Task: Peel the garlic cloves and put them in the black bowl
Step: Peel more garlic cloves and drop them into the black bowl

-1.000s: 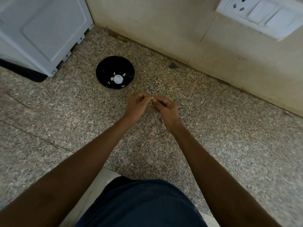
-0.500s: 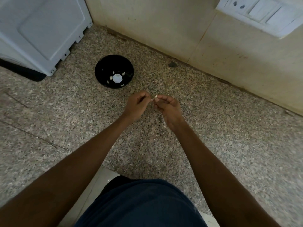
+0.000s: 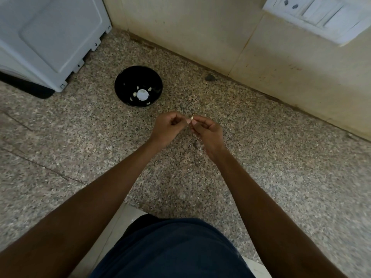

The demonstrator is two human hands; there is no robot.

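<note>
Above a speckled granite counter (image 3: 261,157), the left hand (image 3: 166,129) and right hand (image 3: 208,131) meet fingertip to fingertip, pinching a small garlic clove (image 3: 191,118) between them, near the black bowl (image 3: 124,91) holding several pale cloves.

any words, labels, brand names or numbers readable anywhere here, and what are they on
None can be read.
White appliance: plain panel, no lettering shows.
Switch plate on the wall: sockets and rocker switches, no print shows.
Black bowl: no marking on rim or wall.
Garlic clove between the two hands: no text.
</note>
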